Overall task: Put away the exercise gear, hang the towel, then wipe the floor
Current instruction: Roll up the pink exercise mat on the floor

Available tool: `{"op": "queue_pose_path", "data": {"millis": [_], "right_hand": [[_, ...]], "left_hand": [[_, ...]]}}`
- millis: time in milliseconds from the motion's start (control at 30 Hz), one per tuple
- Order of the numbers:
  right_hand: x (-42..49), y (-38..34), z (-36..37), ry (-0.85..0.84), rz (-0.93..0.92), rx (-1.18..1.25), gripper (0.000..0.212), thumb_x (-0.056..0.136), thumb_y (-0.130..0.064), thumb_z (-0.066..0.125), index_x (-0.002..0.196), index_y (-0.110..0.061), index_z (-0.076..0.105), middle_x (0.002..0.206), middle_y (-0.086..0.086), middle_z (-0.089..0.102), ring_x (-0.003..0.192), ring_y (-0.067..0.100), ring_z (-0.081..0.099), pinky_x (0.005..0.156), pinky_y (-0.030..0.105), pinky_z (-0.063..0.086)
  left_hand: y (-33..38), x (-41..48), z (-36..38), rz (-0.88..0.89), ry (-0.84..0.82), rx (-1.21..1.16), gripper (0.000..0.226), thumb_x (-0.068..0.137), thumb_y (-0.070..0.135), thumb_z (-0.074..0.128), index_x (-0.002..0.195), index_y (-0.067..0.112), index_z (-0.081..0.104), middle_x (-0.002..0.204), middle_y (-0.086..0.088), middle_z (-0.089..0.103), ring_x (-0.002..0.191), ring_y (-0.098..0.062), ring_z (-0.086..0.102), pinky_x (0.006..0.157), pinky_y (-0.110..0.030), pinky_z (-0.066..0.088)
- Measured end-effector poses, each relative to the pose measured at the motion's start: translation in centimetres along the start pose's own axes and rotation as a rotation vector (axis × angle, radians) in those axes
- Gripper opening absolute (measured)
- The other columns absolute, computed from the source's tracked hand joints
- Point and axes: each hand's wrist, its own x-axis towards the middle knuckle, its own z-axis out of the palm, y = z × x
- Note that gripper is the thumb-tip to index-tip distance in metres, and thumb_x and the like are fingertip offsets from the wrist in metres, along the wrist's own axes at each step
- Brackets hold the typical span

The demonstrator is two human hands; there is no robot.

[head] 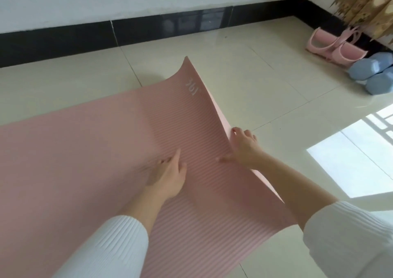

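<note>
A pink ribbed exercise mat (85, 141) lies across the cream tiled floor, and its right end is lifted and curling up off the tiles. My right hand (242, 148) grips that raised edge, thumb on the ribbed top and fingers behind it. My left hand (168, 175) rests on the mat's top just left of it, fingers mostly straight with the thumb spread out. Two light blue dumbbells (374, 71) lie on the floor at the far right.
A pair of pink slippers (333, 46) sits by the black skirting board (106, 35), beside the dumbbells. A patterned beige curtain (365, 3) hangs in the top right corner. Bright window light falls on the tiles (348, 160) to the right of the mat.
</note>
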Motion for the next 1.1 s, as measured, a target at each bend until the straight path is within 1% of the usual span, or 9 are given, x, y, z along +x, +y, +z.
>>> {"op": "queue_pose_path", "data": {"millis": [100, 233, 367, 433, 567, 633, 800, 867, 1100], "right_hand": [[-0.4, -0.1, 1.8, 0.022, -0.008, -0.045, 0.1, 0.075, -0.057, 0.07, 0.148, -0.02, 0.013, 0.136, 0.005, 0.033, 0.131, 0.029, 0.032, 0.102, 0.048, 0.038], [-1.9, -1.2, 3.4, -0.166, -0.067, -0.058, 0.104, 0.08, -0.058, 0.06, 0.148, -0.038, -0.016, 0.159, 0.0, -0.009, 0.145, 0.032, 0.003, 0.108, 0.062, 0.02], [-2.1, -1.3, 3.3, -0.114, -0.135, 0.059, 0.061, 0.089, -0.043, 0.046, 0.146, -0.044, 0.025, 0.153, -0.008, 0.016, 0.138, 0.027, 0.019, 0.109, 0.049, 0.027], [-1.8, -0.9, 2.7, -0.033, -0.159, 0.207, 0.058, 0.086, -0.029, 0.055, 0.141, -0.038, 0.039, 0.143, -0.005, 0.032, 0.131, 0.025, 0.031, 0.104, 0.038, 0.034], [-1.6, -0.9, 1.5, -0.034, 0.035, 0.335, 0.093, 0.069, -0.04, 0.082, 0.142, -0.016, 0.029, 0.135, 0.001, 0.034, 0.119, 0.021, 0.046, 0.085, 0.031, 0.042], [-1.8, -1.4, 1.7, -0.067, 0.059, 0.203, 0.084, 0.067, -0.047, 0.081, 0.131, -0.014, 0.038, 0.127, 0.003, 0.042, 0.113, 0.022, 0.048, 0.081, 0.033, 0.044], [-4.0, -3.8, 3.6, 0.159, -0.292, -0.188, 0.064, 0.073, -0.044, 0.071, 0.117, -0.011, 0.038, 0.112, 0.004, 0.046, 0.107, 0.024, 0.043, 0.08, 0.032, 0.039], [-4.8, -4.2, 4.5, 0.177, -0.371, -0.197, 0.058, 0.075, -0.043, 0.066, 0.118, -0.013, 0.041, 0.109, 0.001, 0.047, 0.104, 0.022, 0.044, 0.085, 0.035, 0.04], [-4.4, -4.4, 3.7, -0.014, -0.053, 0.629, 0.022, 0.08, -0.015, 0.062, 0.101, -0.018, 0.068, 0.084, -0.004, 0.061, 0.076, 0.013, 0.057, 0.068, 0.026, 0.045]], "left_hand": [[1.9, 0.7, -0.2, 0.008, -0.005, -0.181, 0.054, 0.101, 0.044, 0.024, 0.151, 0.039, 0.007, 0.152, -0.004, 0.037, 0.137, -0.026, 0.037, 0.109, -0.042, 0.031], [3.9, 1.7, -0.1, 0.1, 0.055, -0.311, 0.049, 0.102, 0.041, 0.025, 0.15, 0.041, 0.015, 0.159, -0.001, 0.02, 0.146, -0.018, 0.019, 0.114, -0.039, 0.02], [4.2, 3.0, -0.1, 0.031, 0.093, -0.39, 0.05, 0.102, 0.039, 0.027, 0.151, 0.026, 0.024, 0.161, -0.001, 0.013, 0.148, -0.015, 0.009, 0.117, -0.033, 0.009], [3.8, 3.7, 0.4, -0.014, 0.069, -0.455, 0.052, 0.102, 0.038, 0.029, 0.151, 0.021, 0.026, 0.161, 0.0, 0.011, 0.148, -0.014, 0.008, 0.118, -0.031, 0.006], [3.7, 4.6, 0.6, -0.056, 0.066, -0.566, 0.055, 0.101, 0.037, 0.035, 0.151, 0.016, 0.025, 0.161, -0.001, 0.013, 0.148, -0.014, 0.009, 0.119, -0.031, 0.005], [3.8, 4.7, 0.3, -0.11, 0.097, -0.538, 0.056, 0.099, 0.041, 0.037, 0.148, 0.015, 0.032, 0.159, -0.002, 0.019, 0.146, -0.022, 0.017, 0.12, -0.037, 0.011], [4.5, 4.1, -0.8, -0.327, -0.122, -1.153, 0.056, 0.085, 0.061, 0.049, 0.123, 0.021, 0.06, 0.122, -0.002, 0.064, 0.111, -0.021, 0.061, 0.1, -0.042, 0.047], [4.3, 3.8, -1.0, -0.352, -0.089, -1.165, 0.056, 0.08, 0.059, 0.059, 0.118, 0.017, 0.062, 0.11, -0.002, 0.069, 0.1, -0.019, 0.066, 0.094, -0.038, 0.051], [2.3, 3.2, -1.7, -0.414, 0.031, -1.193, 0.042, 0.089, 0.03, 0.062, 0.121, 0.013, 0.042, 0.127, -0.005, 0.058, 0.11, -0.023, 0.059, 0.099, -0.042, 0.048]]}}
